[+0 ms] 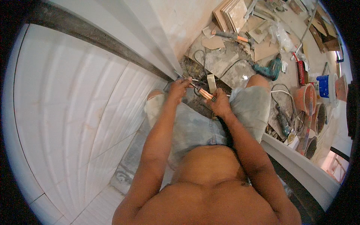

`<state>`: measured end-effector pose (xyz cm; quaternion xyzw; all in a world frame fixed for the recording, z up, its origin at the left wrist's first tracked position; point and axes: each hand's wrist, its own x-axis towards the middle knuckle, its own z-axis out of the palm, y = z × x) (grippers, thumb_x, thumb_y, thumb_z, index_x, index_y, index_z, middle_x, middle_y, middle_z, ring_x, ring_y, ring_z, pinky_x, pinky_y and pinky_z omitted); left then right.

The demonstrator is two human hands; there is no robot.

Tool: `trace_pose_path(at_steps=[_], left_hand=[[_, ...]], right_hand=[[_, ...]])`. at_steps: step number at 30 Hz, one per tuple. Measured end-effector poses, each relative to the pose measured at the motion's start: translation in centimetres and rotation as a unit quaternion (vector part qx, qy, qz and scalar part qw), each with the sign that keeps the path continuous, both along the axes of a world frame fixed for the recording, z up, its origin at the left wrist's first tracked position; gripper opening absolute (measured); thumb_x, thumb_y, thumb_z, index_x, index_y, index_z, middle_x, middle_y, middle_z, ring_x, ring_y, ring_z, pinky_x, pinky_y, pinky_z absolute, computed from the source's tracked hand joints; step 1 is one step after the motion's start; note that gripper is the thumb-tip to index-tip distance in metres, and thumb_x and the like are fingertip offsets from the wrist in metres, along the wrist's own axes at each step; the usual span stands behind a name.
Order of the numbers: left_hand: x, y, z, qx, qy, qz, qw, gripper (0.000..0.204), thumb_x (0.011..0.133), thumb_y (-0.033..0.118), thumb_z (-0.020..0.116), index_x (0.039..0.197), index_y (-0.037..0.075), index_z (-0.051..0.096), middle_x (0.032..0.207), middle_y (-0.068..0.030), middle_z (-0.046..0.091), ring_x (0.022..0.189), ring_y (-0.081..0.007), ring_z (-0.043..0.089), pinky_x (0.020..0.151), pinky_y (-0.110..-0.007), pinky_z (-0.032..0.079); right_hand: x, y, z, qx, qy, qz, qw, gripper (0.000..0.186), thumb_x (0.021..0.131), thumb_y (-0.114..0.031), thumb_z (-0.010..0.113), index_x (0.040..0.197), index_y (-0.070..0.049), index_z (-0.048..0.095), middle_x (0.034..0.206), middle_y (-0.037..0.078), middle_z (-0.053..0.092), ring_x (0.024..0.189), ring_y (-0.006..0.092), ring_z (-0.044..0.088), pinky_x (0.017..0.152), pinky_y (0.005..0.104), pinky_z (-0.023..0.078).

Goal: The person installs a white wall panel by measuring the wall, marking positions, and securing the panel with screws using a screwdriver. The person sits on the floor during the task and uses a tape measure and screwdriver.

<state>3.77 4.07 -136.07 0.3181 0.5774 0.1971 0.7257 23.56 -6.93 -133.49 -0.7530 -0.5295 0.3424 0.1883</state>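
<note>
My left hand point(180, 88) is closed around a thin metal piece, possibly the tool's shaft, beside the foot of the white door frame point(159, 41). My right hand point(221, 100) grips an orange-and-black handled tool point(205, 93), angled toward my left fingers. A pale rectangular block point(211, 80) stands just behind the tool, among dark cables in a rough, broken patch of floor point(193, 62). The exact point where the tool meets the frame is too small to make out.
White ribbed tile wall point(67, 112) fills the left. Behind lie a hammer point(232, 36), stacked tiles point(230, 15), a teal drill point(268, 67) and a red box point(302, 71). An orange bucket point(305, 97), a white-blue bucket point(326, 90) and an angle grinder point(283, 120) sit at right beside a ledge point(300, 168).
</note>
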Motion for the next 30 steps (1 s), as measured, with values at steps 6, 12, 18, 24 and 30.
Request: trace_pose_path(at_steps=[6,12,18,24,30], left_hand=[[-0.3,0.0,-0.3,-0.003,-0.131,-0.015,0.991,0.023,0.091,0.029,0.069,0.091,0.007,0.064,0.083,-0.0029,0.069,0.047,-0.0051,0.036,0.041,-0.022,0.027],[0.2,-0.2,-0.5,0.024,-0.044,0.003,0.999,0.025,0.091,0.03,0.069,0.091,0.005,0.066,0.071,0.0001,0.063,0.044,-0.0065,0.036,0.039,-0.022,0.028],[-0.1,0.3,-0.7,-0.032,-0.143,0.031,0.989,0.022,0.092,0.028,0.069,0.092,0.007,0.065,0.076,0.0003,0.064,0.046,-0.0065,0.036,0.04,-0.023,0.029],[0.7,-0.2,-1.3,0.013,-0.072,0.034,0.997,0.023,0.093,0.028,0.066,0.095,0.005,0.064,0.092,-0.0063,0.072,0.045,-0.0058,0.034,0.04,-0.023,0.027],[0.4,-0.1,-2.2,0.005,-0.093,0.04,0.995,0.024,0.09,0.03,0.07,0.09,0.007,0.064,0.079,-0.0013,0.066,0.045,-0.0055,0.035,0.04,-0.024,0.027]], right_hand=[[1.5,1.1,-1.1,-0.153,0.164,-0.039,0.974,0.055,0.081,-0.039,0.078,0.105,0.006,0.059,0.093,0.019,0.065,0.09,0.0302,0.064,0.077,0.0398,0.05],[-0.1,-0.1,0.1,0.055,-0.017,-0.04,0.998,0.053,0.085,-0.042,0.073,0.105,0.007,0.064,0.083,0.017,0.065,0.075,0.0258,0.064,0.071,0.0403,0.051],[2.2,0.9,0.3,-0.218,0.219,-0.058,0.949,0.061,0.082,-0.036,0.077,0.121,0.004,0.052,0.097,0.016,0.065,0.083,0.025,0.064,0.073,0.0404,0.051],[1.0,-0.6,-4.8,0.013,0.155,-0.191,0.969,0.05,0.092,-0.041,0.065,0.108,0.005,0.059,0.08,0.014,0.062,0.063,0.0225,0.06,0.056,0.0362,0.049],[3.3,0.0,-3.4,-0.199,0.306,-0.235,0.901,0.053,0.098,-0.05,0.049,0.111,0.001,0.058,0.075,0.013,0.06,0.062,0.0284,0.06,0.054,0.0404,0.052]])
